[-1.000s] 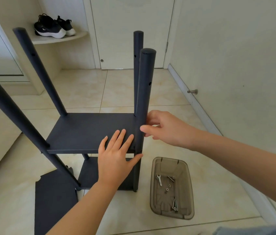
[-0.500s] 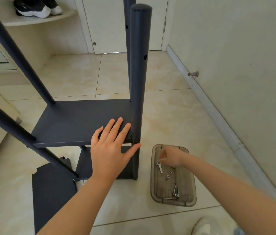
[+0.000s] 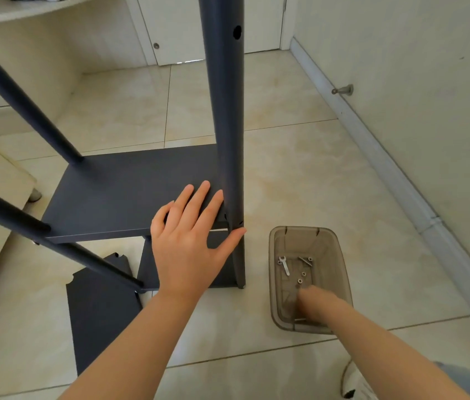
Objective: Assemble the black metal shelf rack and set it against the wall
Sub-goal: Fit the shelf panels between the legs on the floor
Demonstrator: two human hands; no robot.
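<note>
Rack standing centre-left of frame. Left hand (image 3: 187, 241) is lying flat, fingers straight, on the shelf panel (image 3: 129, 192), thumb touching the upright post (image 3: 225, 111) at its joint hole. Right hand (image 3: 314, 301) is dipping into the tray (image 3: 273, 269) at lower right; too blurred to tell its grip. Screws (image 3: 303, 274) and wrench (image 3: 284, 264) are lying just up-frame of it. The joint is sitting up-left of the tray, with bare floor running toward the wall (image 3: 415, 82).

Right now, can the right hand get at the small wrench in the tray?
Probably yes. The right hand is down in the open-topped tray at its near end. The wrench lies uncovered toward the far end, with only loose nuts near the path.
</note>
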